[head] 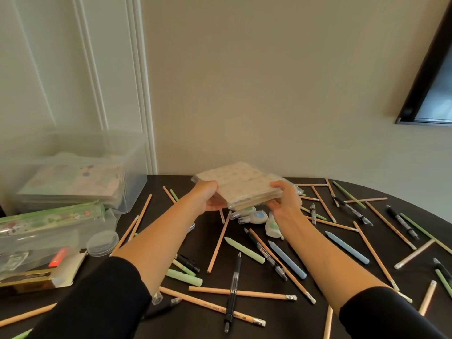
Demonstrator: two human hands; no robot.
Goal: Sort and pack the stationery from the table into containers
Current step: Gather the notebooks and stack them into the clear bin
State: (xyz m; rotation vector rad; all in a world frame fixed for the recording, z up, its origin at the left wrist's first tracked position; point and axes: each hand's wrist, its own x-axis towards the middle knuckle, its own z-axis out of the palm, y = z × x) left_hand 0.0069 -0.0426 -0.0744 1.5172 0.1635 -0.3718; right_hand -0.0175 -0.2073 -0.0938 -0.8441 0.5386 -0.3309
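We hold the stack of wrapped paper packs (pixel 244 184) in both hands, lifted off the table (pixel 281 319) to the right of the clear bin (pixel 134 182). The left hand (pixel 210 198) grips its left edge and the right hand (pixel 285 200) curls round its right edge. We judge this the carrying step, since the bin holds similar patterned packs. Next we must swing the stack left over the bin's rim and lower it flat.

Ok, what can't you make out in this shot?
Head view only.
Underside of the wrapped packs: hidden by the left hand and right hand.
Contents of the clear bin: blurred through its wall.
Green pouch: cut off by the left edge.
Lettering on the pencil: too small.
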